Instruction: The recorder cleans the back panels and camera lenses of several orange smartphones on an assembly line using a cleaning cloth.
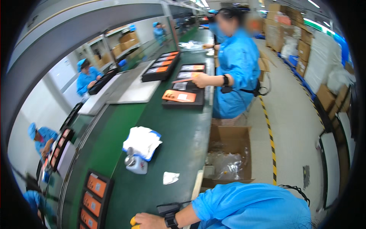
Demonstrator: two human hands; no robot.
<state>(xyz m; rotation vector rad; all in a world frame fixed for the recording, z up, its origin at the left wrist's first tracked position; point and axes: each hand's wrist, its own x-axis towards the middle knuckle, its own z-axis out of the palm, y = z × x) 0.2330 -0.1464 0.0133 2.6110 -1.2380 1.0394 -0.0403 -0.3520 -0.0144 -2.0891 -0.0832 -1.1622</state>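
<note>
Right hand point(150, 220) lies low over the green belt point(129, 191), cut off by the lower edge of the head view, with yellow covers on the fingers that show; whether they are spread or pinched on something, I can't tell from here, and the left hand is out of sight. Nearest on that side is the black tray point(107, 192) of orange panels point(97, 185), just to the hand's left, apart from it, its long axis running roughly up the belt with the far end leaning right. From the visible fingertips it is a sideways reach across green surface, with the right arm, black wristband point(171, 220) and all, the nearer one as far as I can see. Beyond the hand lie a crumpled white scrap point(170, 178), then a squat bottle point(136, 167) against a heap of white cloths point(142, 139); none of these sits between hand and tray. To the right, beside the belt, stands a carton point(230, 133) of clear plastic (bags, by the look of them), and farther up a co-worker point(238, 65) in blue handles another dark tray point(183, 107).
</note>
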